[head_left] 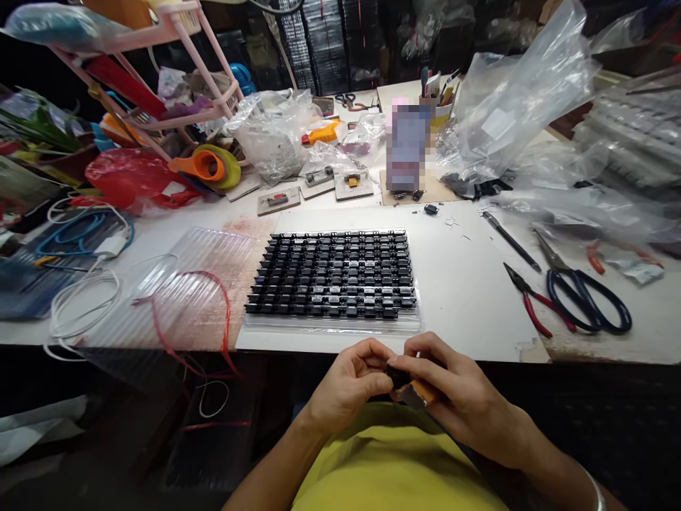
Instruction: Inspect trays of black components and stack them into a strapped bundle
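Observation:
My left hand [351, 383] and my right hand [452, 394] meet just below the table's front edge, above my yellow shirt. Both pinch a small black part [396, 374] between thumbs and fingertips. An orange-and-grey piece [418, 394] sticks out under my right fingers; what it is I cannot tell. Directly ahead on the white table lies a clear plastic tray [333, 323] filled with rows of small black components [333, 273].
Right of the tray lie red-handled cutters [535, 301], black scissors [582, 298] and a black pen [511, 241]. A ribbed clear lid with red string [186, 291] and white cables [79, 298] lie left. Small jigs [319, 188], plastic bags [505, 106] and a pink rack [159, 71] crowd the back.

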`<action>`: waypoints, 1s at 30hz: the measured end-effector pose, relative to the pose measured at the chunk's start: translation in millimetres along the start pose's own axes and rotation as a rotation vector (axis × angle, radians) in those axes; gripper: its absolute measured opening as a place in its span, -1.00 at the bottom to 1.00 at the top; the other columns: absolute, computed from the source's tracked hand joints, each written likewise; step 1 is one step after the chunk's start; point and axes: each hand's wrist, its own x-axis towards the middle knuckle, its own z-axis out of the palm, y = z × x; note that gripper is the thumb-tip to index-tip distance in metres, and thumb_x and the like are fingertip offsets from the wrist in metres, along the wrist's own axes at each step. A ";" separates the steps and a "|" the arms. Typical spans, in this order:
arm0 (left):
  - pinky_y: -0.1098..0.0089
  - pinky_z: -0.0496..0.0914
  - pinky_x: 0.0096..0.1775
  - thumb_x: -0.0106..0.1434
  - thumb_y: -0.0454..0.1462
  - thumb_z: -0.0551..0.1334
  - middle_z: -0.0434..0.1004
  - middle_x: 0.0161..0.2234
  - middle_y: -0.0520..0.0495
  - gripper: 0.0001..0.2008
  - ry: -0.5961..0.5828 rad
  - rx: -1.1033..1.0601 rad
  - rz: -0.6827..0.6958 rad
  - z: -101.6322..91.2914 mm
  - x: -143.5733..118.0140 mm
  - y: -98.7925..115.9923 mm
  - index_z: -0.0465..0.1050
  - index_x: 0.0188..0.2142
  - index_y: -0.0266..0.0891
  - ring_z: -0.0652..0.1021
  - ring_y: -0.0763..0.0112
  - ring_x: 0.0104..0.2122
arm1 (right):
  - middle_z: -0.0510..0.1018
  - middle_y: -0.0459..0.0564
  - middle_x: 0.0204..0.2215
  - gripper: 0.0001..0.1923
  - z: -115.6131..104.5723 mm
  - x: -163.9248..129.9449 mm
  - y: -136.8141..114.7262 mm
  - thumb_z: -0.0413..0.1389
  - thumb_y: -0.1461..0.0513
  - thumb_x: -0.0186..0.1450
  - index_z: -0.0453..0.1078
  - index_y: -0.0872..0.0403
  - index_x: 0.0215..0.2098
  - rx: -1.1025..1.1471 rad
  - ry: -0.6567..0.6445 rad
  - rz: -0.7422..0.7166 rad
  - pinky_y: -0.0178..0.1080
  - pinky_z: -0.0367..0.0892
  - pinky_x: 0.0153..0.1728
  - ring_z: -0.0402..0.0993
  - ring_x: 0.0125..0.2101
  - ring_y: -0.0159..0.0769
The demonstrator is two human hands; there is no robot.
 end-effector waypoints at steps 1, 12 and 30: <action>0.51 0.38 -0.32 -0.08 -0.28 0.46 0.51 -0.40 -0.03 -0.69 0.013 0.008 -0.014 -0.6 0.3 -0.2 0.48 -0.32 -0.30 0.51 0.49 -0.40 | 0.34 0.07 -0.20 -0.60 0.2 0.2 -0.8 -0.03 0.38 0.30 0.26 0.03 0.09 0.007 -0.003 0.015 -0.26 0.41 -0.25 0.37 -0.20 -0.29; 0.46 0.39 -0.23 -0.01 -0.29 0.42 0.56 -0.36 -0.06 -0.75 0.138 0.025 0.081 0.8 6.7 -6.2 0.49 -0.32 -0.30 0.54 0.46 -0.36 | 0.39 0.08 -0.26 -0.64 -1.3 -10.7 26.3 -0.02 0.38 0.32 0.31 0.08 0.07 -0.319 0.280 -0.038 -0.30 0.41 -0.32 0.42 -0.28 -0.30; 0.42 0.39 -0.12 0.12 -0.37 0.32 0.43 -0.18 -0.02 -0.77 0.271 0.592 0.487 -1.1 14.5 -17.6 0.44 -0.20 -0.17 0.48 0.42 -0.17 | 0.44 0.09 -0.26 -0.72 11.5 -6.7 4.1 -0.05 0.32 0.37 0.29 0.20 0.03 -0.220 0.090 0.166 -0.19 0.39 -0.26 0.39 -0.28 -0.26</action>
